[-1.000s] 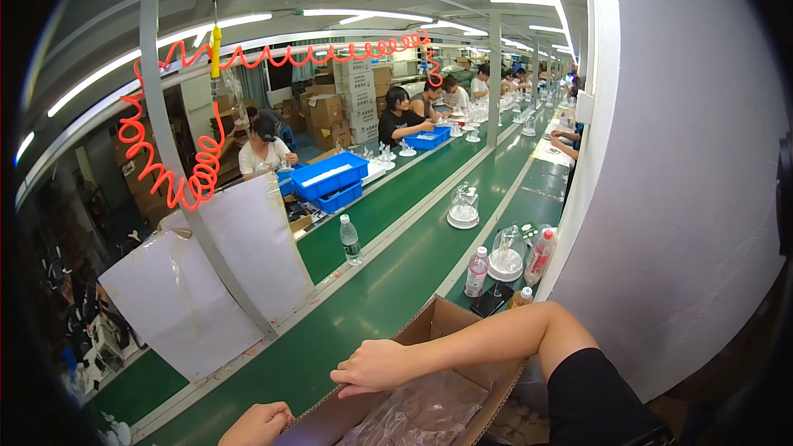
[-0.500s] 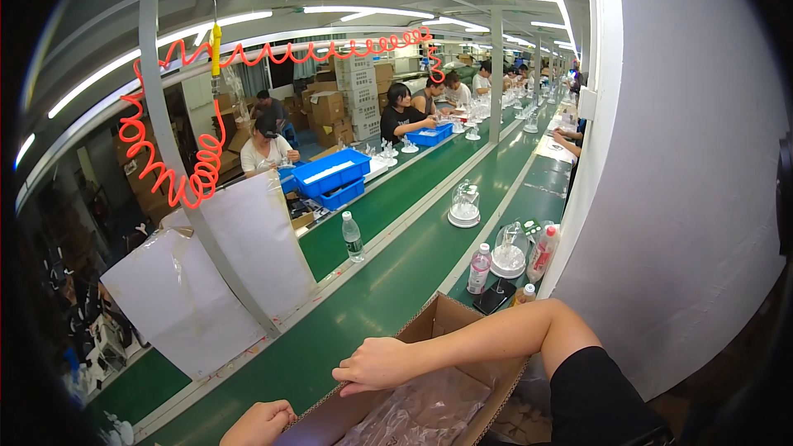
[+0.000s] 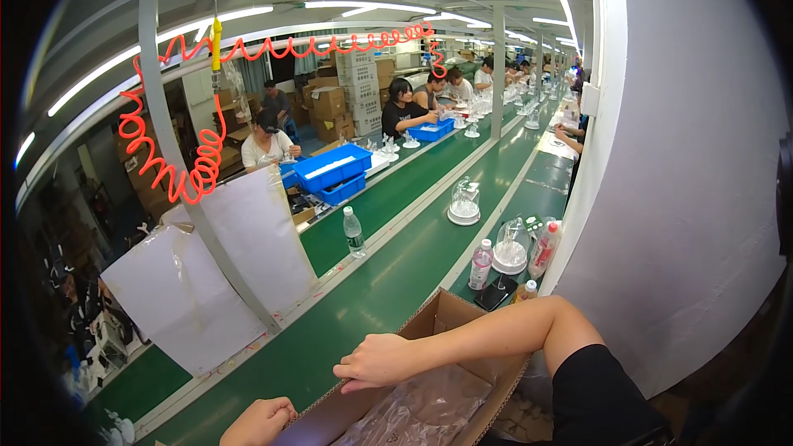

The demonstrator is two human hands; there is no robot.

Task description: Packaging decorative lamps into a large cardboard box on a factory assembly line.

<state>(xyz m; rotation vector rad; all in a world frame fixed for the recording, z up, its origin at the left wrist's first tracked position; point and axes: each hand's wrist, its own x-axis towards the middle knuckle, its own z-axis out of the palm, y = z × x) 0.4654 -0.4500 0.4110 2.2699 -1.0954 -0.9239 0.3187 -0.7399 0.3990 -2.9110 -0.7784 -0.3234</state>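
An open cardboard box [image 3: 442,314] stands at the near edge of the green line, with crumpled clear plastic film [image 3: 417,413] inside it. My right hand [image 3: 378,361] reaches across the box, its fingers bent over the left-hand rim. Lower down along that same side, my left hand [image 3: 260,421] is closed, its curled fingers against the rim; the thumb side faces up and part of the grip is hidden. My right forearm covers some of the box's inside.
Beyond the box stand a pink-labelled bottle [image 3: 481,264], a black phone [image 3: 496,291], a clear dome on a white base [image 3: 511,249] and a red-labelled bottle [image 3: 544,249]. Another dome [image 3: 464,203] sits on the green belt. A water bottle [image 3: 353,233] stands left. A white wall [image 3: 661,173] bounds the right.
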